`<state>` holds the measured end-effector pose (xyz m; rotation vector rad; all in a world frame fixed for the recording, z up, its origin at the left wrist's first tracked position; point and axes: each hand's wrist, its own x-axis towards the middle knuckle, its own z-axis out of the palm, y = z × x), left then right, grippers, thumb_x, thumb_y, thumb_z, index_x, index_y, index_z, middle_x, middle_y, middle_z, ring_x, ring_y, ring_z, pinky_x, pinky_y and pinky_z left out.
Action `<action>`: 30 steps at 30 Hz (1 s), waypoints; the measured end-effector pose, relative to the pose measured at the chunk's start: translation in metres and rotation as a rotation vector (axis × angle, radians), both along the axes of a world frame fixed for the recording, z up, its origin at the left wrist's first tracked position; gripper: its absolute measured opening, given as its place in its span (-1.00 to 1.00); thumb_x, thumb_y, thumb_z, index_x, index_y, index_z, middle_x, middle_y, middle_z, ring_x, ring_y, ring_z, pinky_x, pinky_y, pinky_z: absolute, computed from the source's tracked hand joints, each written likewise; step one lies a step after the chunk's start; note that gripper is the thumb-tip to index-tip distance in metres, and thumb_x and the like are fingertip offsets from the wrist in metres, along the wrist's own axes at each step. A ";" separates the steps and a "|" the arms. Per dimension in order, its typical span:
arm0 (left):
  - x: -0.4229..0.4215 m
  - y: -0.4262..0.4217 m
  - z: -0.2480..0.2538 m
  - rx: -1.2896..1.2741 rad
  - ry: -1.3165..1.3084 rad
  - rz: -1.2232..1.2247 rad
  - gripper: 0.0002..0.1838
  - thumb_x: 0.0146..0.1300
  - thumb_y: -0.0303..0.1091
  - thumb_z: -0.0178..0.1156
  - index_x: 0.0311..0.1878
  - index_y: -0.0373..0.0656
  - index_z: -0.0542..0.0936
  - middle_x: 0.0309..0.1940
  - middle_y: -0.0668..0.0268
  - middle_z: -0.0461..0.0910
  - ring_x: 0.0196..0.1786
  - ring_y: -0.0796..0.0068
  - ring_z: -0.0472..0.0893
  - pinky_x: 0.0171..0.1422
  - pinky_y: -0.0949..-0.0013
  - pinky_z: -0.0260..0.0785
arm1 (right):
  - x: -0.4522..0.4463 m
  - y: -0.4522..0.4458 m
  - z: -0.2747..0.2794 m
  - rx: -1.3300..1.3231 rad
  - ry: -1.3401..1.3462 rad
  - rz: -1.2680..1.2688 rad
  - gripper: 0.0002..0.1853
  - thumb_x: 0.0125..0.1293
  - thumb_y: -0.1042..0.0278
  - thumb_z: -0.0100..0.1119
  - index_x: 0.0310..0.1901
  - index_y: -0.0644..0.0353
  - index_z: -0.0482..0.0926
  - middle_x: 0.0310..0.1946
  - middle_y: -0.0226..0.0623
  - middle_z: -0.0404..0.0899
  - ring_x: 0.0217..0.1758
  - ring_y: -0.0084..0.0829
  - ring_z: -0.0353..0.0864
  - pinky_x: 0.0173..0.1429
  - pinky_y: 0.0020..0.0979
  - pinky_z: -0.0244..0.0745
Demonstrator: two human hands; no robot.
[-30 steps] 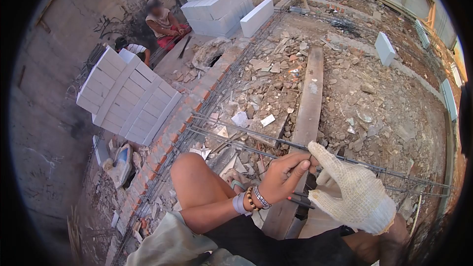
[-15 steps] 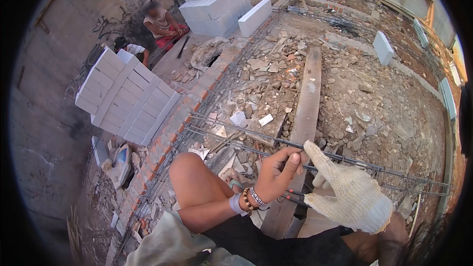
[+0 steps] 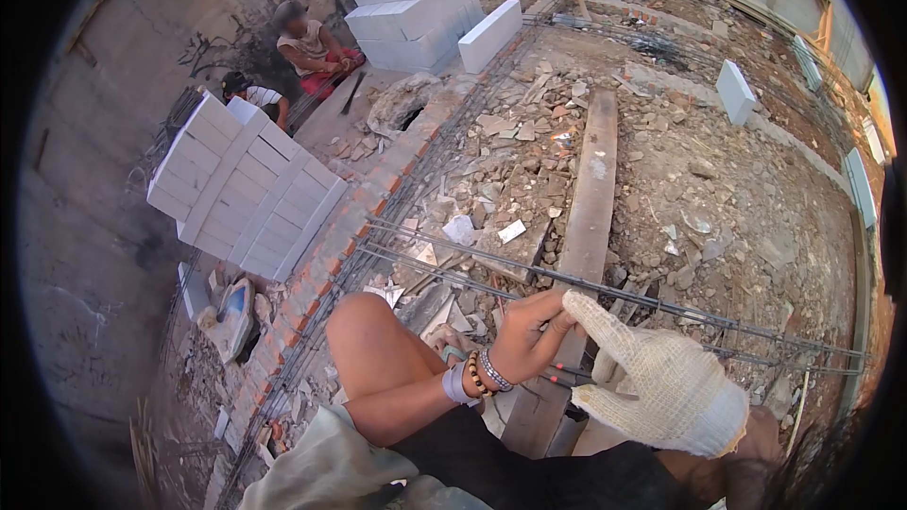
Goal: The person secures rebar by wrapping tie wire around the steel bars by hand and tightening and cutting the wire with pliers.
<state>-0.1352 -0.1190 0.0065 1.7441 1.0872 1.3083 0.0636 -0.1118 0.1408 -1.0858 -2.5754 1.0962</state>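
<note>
My left hand is bare, with bracelets at the wrist. Its thumb and fingers are pinched together just below the steel rebar; whatever they hold is too small to make out. My right hand wears a cream knitted glove. Its index finger reaches to the left fingertips while the other fingers look curled. Two dark rods with red tips, like the handles of a hand tool, stick out beside the gloved thumb; the rest of the tool is hidden. The long bars run beyond both hands, across a wooden plank.
Broken rubble covers the ground. White block stacks stand at left and, farther back, more white blocks. A low brick edge runs diagonally, with rebar along it. Two people crouch by the wall.
Both hands have shifted slightly down and left, off the rebar. My left thumb has folded in against the fingers, and the gloved index finger has moved left to them.
</note>
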 end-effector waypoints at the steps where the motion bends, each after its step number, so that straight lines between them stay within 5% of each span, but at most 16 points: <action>1: 0.000 0.001 -0.001 -0.001 -0.002 0.024 -0.87 0.41 -0.52 0.10 -0.18 -0.31 0.64 -0.39 0.25 0.65 -0.31 0.35 0.66 -0.14 0.35 0.46 | 0.000 -0.002 -0.001 0.096 0.013 -0.001 -0.21 0.25 0.15 0.32 0.48 0.17 0.26 -0.39 -0.29 0.66 -0.41 -0.18 0.68 -0.28 -0.20 0.56; 7: 0.004 0.003 0.007 -0.173 -0.149 0.103 -0.82 0.46 -0.39 0.16 -0.09 -0.31 0.66 -0.41 0.33 0.66 -0.34 0.53 0.62 -0.17 0.42 0.45 | -0.002 -0.002 0.001 0.369 -0.189 -0.029 -0.24 0.25 0.14 0.30 0.45 0.14 0.29 -0.37 -0.20 0.62 -0.32 -0.15 0.65 -0.19 -0.16 0.48; 13: 0.009 -0.005 -0.003 -0.331 -0.195 0.077 -0.72 0.53 -0.27 0.10 -0.02 -0.32 0.65 -0.40 0.37 0.63 -0.33 0.62 0.57 -0.18 0.48 0.42 | 0.002 0.000 -0.013 0.258 -0.084 -0.067 -0.12 0.19 0.20 0.34 0.52 0.15 0.17 -0.41 -0.16 0.59 -0.35 -0.08 0.62 -0.19 -0.13 0.51; 30: 0.007 0.000 0.002 -0.066 -0.070 0.087 -0.79 0.46 -0.42 0.15 -0.01 -0.35 0.66 -0.32 0.23 0.71 -0.33 0.56 0.63 -0.26 0.46 0.43 | -0.001 0.008 -0.014 -0.031 -0.083 -0.114 0.02 0.19 0.14 0.40 0.59 0.11 -0.02 -0.40 -0.28 0.67 -0.38 -0.17 0.71 -0.26 -0.22 0.61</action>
